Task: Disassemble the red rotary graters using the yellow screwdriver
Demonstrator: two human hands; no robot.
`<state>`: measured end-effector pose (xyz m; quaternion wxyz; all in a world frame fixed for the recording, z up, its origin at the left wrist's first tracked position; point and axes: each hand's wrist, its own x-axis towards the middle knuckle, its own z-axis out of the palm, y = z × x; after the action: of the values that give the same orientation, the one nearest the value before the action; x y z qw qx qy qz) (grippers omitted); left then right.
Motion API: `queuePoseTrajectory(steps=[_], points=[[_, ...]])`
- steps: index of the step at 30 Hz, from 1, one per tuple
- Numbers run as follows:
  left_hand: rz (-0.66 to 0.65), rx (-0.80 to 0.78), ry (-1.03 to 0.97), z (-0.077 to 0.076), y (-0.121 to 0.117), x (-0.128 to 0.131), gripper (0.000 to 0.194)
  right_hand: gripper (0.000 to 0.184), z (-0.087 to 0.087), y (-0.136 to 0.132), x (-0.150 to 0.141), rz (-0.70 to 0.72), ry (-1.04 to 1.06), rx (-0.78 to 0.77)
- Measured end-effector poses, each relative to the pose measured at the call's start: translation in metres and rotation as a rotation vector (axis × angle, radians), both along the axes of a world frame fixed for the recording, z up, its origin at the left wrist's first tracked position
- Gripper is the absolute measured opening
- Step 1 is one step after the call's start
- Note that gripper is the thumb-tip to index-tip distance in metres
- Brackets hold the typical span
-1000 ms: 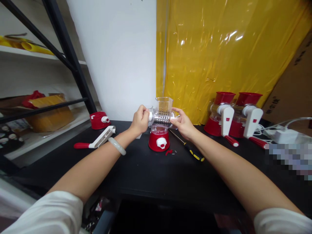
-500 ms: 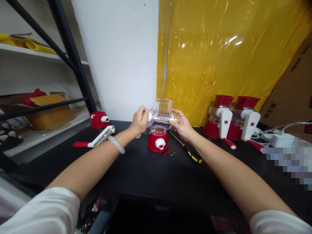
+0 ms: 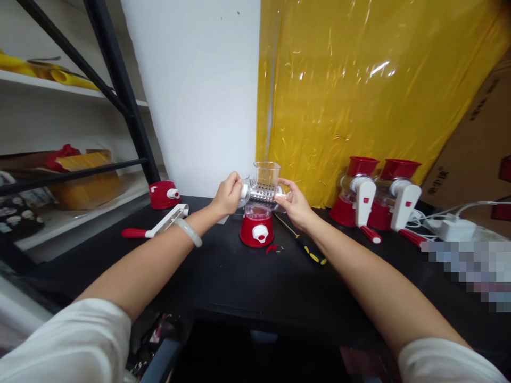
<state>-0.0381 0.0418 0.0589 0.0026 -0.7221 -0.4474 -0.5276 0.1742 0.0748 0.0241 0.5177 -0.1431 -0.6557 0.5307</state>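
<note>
Drum (image 3: 261,196) handling seems in hand, left hand (image 3: 228,196) gripping the white end (image 3: 244,192), right hand (image 3: 294,202) pinching the clear housing (image 3: 266,171) opposite (any turn calls for steady bracing).

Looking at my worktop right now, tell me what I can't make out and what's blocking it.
In the head view:
Left end of the drum grater: partly covered by the left hand.
Its right end: partly covered by the right hand.
Pixelated item: obscured by mosaic, cut off by the right edge.
Pale slivers beside the red piece: too small to identify.
Upper lettering on the cardboard: blurred.
</note>
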Motion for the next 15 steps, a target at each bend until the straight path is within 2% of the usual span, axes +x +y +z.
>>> queuePoseTrajectory(steps=[4, 11, 13, 15], points=[[0.055, 0.026, -0.063, -0.005, 0.002, 0.0, 0.019, 0.07, 0.001, -0.001, 0.0, -0.003, 0.001, -0.004], [-0.07, -0.093, 0.026, 0.004, 0.004, 0.002, 0.018, 0.076, 0.0, -0.003, -0.001, -0.01, 0.031, -0.054], [0.016, -0.07, 0.03, 0.008, -0.003, -0.004, 0.021, 0.076, -0.001, -0.001, 0.004, -0.033, 0.033, -0.061], [0.166, -0.057, 0.047, 0.018, -0.017, -0.02, 0.03, 0.075, -0.002, 0.004, 0.013, -0.099, 0.065, -0.094]])
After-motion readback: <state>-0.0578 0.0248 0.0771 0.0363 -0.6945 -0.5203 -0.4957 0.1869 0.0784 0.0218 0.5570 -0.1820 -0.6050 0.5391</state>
